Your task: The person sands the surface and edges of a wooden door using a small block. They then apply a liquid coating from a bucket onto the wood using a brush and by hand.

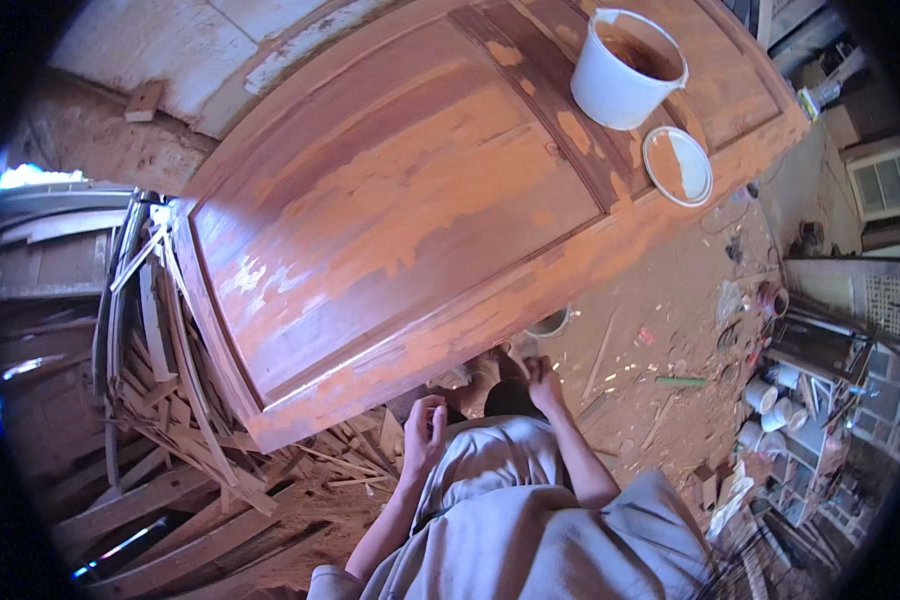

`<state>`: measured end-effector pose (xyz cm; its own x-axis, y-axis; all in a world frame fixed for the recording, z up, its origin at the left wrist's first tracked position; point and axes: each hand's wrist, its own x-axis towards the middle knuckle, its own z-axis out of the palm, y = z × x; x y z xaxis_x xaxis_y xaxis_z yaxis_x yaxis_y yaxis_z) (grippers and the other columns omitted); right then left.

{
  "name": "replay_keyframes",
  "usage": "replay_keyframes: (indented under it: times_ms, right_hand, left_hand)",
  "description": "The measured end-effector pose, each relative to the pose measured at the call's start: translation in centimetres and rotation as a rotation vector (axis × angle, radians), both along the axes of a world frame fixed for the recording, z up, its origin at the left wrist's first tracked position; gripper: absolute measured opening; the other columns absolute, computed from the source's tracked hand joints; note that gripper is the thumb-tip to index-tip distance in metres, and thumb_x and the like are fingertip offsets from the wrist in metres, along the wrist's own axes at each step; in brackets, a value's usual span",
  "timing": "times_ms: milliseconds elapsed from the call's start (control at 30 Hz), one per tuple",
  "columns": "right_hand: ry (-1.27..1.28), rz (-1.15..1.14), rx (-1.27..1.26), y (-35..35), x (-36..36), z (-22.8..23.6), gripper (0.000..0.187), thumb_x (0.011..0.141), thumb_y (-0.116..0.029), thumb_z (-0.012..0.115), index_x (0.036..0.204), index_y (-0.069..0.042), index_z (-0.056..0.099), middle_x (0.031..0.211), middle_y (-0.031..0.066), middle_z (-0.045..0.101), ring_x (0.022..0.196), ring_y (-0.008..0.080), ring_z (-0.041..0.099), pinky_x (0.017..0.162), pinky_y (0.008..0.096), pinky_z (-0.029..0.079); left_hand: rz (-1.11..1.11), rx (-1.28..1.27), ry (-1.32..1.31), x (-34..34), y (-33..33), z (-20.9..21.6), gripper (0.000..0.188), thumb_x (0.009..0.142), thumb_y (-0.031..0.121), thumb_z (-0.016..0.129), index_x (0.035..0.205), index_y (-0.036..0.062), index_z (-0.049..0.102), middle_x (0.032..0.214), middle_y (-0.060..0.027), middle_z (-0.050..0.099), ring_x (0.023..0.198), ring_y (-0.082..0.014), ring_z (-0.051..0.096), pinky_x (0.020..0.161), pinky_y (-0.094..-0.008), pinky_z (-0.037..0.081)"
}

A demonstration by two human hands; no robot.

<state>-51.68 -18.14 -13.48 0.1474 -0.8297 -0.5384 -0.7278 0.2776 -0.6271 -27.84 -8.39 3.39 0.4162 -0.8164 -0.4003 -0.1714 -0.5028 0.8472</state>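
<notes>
In front of my body, at the near edge of the brown wooden door panel [440, 200], I hold both hands low. My left hand [426, 432] is half curled, with the thumb apart from the fingers and nothing visible in it. Over to its right, my right hand [543, 388] has its fingers bent and slightly apart; no held thing shows there either. Neither touches the panel. Orange-brown filler is smeared in patches across the panel. On its far right part stands a white bucket [610, 88] with brown paste inside. Beside it lies a round white lid [678, 166] smeared with orange.
Scrap wood strips [175, 400] are heaped at the left. White tubs [770, 400] and other clutter crowd a shelf at the right. Chips litter the dirt floor [620, 330]. A dark round container [550, 322] shows under the panel's near edge.
</notes>
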Motion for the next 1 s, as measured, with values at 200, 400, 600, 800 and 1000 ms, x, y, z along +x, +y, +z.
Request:
replay_keyframes:
  times_ms: [200, 400, 600, 800, 1000]
  right_hand:
    - [0.274, 0.270, -0.308, -6.6, -1.9, 11.1, 0.037, 0.105, -0.038, 0.039, 0.101, -0.008, 0.060, 0.082, 0.0181, 0.070, 0.079, 0.0400, 0.068, 0.080, 0.0548, 0.047]
    - [0.632, 0.749, -0.543, -16.3, 1.5, 16.7, 0.036, 0.100, -0.043, 0.047, 0.093, -0.015, 0.067, 0.081, 0.0100, 0.072, 0.078, 0.0311, 0.069, 0.082, 0.0504, 0.046]
    - [0.493, 0.988, -0.557, -16.7, 4.2, 16.6, 0.042, 0.094, -0.051, 0.054, 0.083, -0.014, 0.070, 0.081, 0.0080, 0.072, 0.083, 0.0281, 0.069, 0.088, 0.0494, 0.043]
    - [0.414, 1.050, -0.454, -13.7, 8.1, 16.0, 0.047, 0.091, -0.056, 0.056, 0.082, -0.014, 0.074, 0.075, 0.0090, 0.071, 0.079, 0.0288, 0.069, 0.087, 0.0504, 0.044]
    - [0.218, 0.953, -0.372, -12.7, 8.8, 15.0, 0.046, 0.092, -0.053, 0.058, 0.079, -0.011, 0.072, 0.075, 0.0107, 0.070, 0.078, 0.0303, 0.067, 0.078, 0.0464, 0.047]
  left_hand:
    - [-0.049, 0.024, 0.090, 1.3, 2.8, -2.4, 0.032, 0.101, 0.026, 0.057, 0.119, -0.0001, 0.058, 0.102, -0.0156, 0.069, 0.092, -0.0242, 0.067, 0.083, -0.0361, 0.053]
    - [0.265, -0.056, 0.169, 4.6, 7.3, -3.7, 0.030, 0.103, 0.025, 0.054, 0.119, 0.0006, 0.060, 0.103, -0.0103, 0.068, 0.093, -0.0169, 0.064, 0.082, -0.0319, 0.052]
    - [0.613, -0.024, 0.266, 8.5, 15.1, -5.2, 0.033, 0.105, 0.032, 0.050, 0.117, 0.0042, 0.061, 0.101, -0.0069, 0.067, 0.088, -0.0138, 0.063, 0.077, -0.0303, 0.052]
    - [0.774, -0.001, 0.277, 8.7, 17.8, -7.1, 0.038, 0.105, 0.036, 0.047, 0.116, 0.0027, 0.061, 0.103, -0.0089, 0.068, 0.083, -0.0154, 0.064, 0.076, -0.0298, 0.052]
    - [0.558, -0.028, 0.230, 7.1, 8.9, -2.0, 0.035, 0.105, 0.032, 0.049, 0.114, 0.0011, 0.062, 0.102, -0.0085, 0.068, 0.087, -0.0156, 0.063, 0.079, -0.0307, 0.051]
